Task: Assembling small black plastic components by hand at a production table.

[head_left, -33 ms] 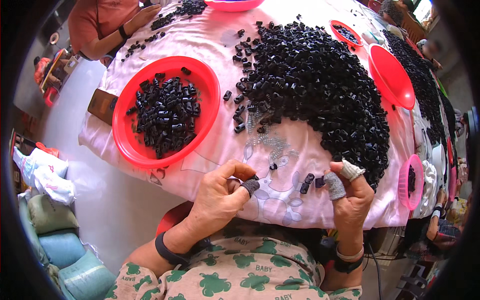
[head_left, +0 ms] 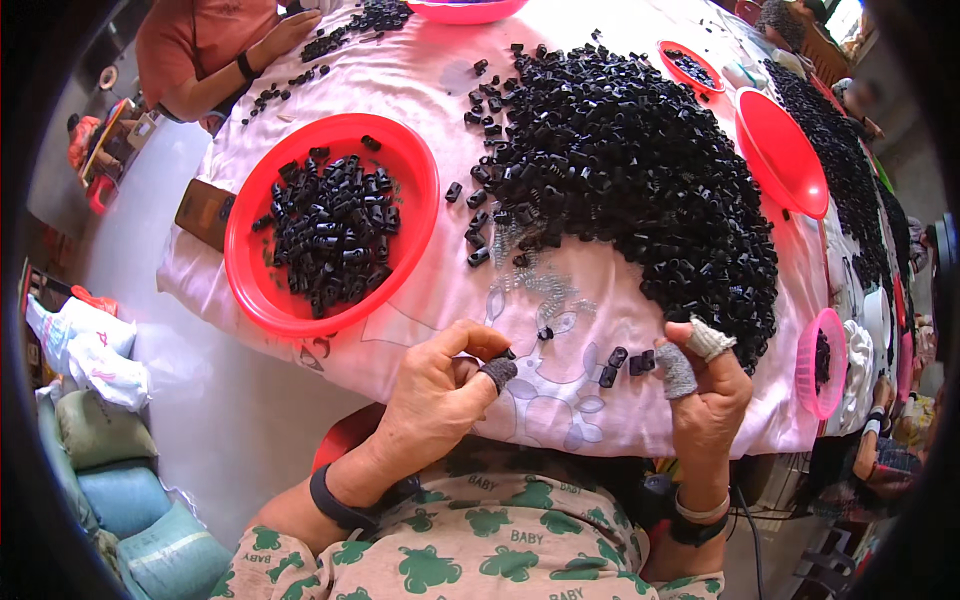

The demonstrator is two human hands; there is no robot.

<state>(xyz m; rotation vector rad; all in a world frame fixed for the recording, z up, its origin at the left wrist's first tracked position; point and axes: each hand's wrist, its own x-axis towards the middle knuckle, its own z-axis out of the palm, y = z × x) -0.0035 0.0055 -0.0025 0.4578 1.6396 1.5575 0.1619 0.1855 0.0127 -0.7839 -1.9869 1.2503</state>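
Observation:
My left hand (head_left: pixel 440 385) pinches a small black plastic piece (head_left: pixel 507 354), apparently a cord lock, between thumb and index finger. A dark grey knitted cover wraps the thumb. Over the cloth to the right is my right hand (head_left: pixel 708 400), with pale grey covers on two fingers. Those fingers are apart and nothing shows between them. Just left of them lie several loose black cord locks (head_left: pixel 614 367). Thin metal springs (head_left: pixel 545 285) are scattered ahead of both hands, below a big heap of black cord locks (head_left: pixel 620 150).
A red basin (head_left: pixel 420 240) of black pieces stands left, with a brown phone-like case (head_left: pixel 203 212) beside it. Another red basin (head_left: pixel 785 150) and a pink basket (head_left: pixel 812 385) are at right. A co-worker's arm (head_left: pixel 225 85) rests at the far left table edge.
My right hand has shifted slightly right, away from the loose pieces, uncovering more of the one beside its fingers. My left hand stays in place.

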